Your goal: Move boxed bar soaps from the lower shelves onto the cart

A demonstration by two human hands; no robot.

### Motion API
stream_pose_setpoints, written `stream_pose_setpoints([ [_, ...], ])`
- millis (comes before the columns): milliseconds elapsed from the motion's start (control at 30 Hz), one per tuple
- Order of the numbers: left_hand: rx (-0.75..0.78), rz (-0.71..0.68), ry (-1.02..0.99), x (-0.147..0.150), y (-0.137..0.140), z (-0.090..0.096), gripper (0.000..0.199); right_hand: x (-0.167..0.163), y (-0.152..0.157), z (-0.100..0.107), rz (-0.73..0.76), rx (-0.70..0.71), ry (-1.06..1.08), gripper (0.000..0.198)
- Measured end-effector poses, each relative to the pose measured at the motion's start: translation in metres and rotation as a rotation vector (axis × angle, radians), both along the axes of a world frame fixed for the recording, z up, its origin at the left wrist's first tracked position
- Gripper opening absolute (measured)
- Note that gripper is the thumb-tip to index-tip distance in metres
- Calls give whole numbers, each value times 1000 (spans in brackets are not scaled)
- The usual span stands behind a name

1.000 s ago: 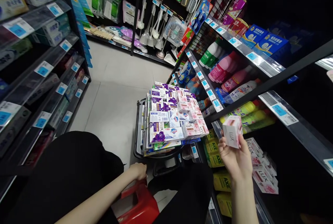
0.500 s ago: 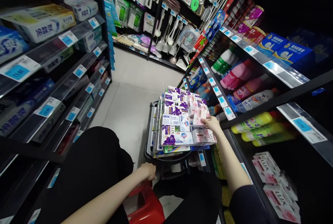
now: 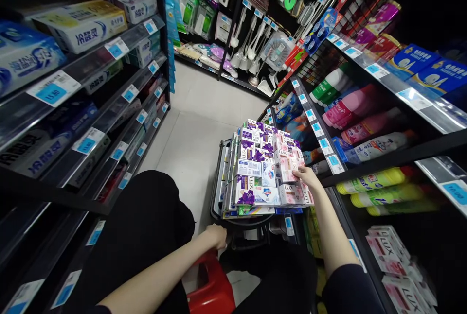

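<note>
My right hand (image 3: 306, 177) pinches the right edge of a pink-and-white LUX soap box (image 3: 290, 169), which lies among other boxes on top of a stack. Around it are more pink LUX boxes and rows of purple-flowered LUX soap boxes (image 3: 254, 154). White-and-blue soap boxes (image 3: 267, 195) lie at the near side. The stack fills a black-rimmed basket (image 3: 215, 197). My left hand (image 3: 218, 236) is closed in a fist near the basket's front edge, above a red plastic stool (image 3: 213, 287); whatever its fingers may hold is hidden.
Toothpaste boxes (image 3: 85, 25) line the left shelves. On the right shelves stand bottles (image 3: 352, 105), blue boxes (image 3: 414, 63) and, low down, several pink LUX packs (image 3: 388, 251). Brushes (image 3: 251, 44) hang at the aisle's end, beyond the pale floor (image 3: 197, 105).
The view has swung slightly left, so everything sits farther right. The pink soap box in my right hand now lies flatter among its neighbours. My left hand stays by the basket's front.
</note>
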State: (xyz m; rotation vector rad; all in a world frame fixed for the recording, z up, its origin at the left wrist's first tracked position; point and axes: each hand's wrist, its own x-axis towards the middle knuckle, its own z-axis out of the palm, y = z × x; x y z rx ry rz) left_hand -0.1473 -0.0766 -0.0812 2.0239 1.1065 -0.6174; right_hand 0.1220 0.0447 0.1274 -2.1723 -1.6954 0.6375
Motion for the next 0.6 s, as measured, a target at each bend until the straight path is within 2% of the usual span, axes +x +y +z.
stream_pose_setpoints([
  [200,8,6,-1,0,0,-7,55,-4,0,-1,11,-91,16,23],
  [300,7,6,-3,-1,-1,-8,54,-9,0,1,-22,-105,-119,19],
  [400,3,7,-4,-2,-1,-7,56,-24,-6,7,-69,-61,-303,16],
  [500,6,2,-2,-2,-1,-6,55,-47,-16,10,-68,15,-460,35],
  [600,13,1,-4,-1,-1,-5,52,-67,-25,8,5,-2,-609,52],
])
